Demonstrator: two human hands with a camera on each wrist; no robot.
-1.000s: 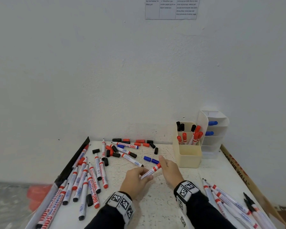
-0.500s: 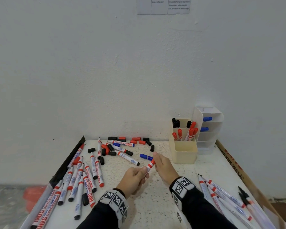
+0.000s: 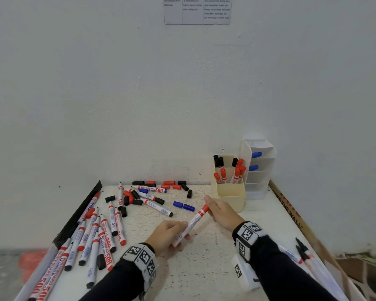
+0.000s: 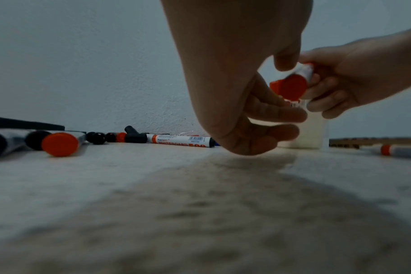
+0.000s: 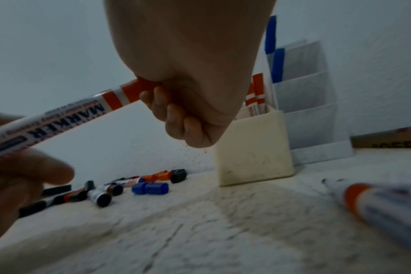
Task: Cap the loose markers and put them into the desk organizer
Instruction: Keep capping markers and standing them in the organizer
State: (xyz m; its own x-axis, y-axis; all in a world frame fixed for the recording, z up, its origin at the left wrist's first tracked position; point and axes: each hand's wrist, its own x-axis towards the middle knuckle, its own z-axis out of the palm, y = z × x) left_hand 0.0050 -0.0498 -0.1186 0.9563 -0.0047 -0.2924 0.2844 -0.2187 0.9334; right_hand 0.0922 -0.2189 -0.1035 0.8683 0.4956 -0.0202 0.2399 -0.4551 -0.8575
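Red-capped white whiteboard marker [image 3: 193, 222] held above the table: left hand [image 3: 168, 234] grips its near barrel, right hand [image 3: 223, 210] curls round its far cap end.

Head view looks down from above – both wrist views sit low, sharing the red marker [image 3: 193, 222]

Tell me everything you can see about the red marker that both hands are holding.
The red marker has a white barrel printed with "MARKER", red bands near the cap and a red end plug. It looks like plastic. It is capped, tilted and above the table. The left hand grips its rear part; the right hand closes round the red cap.
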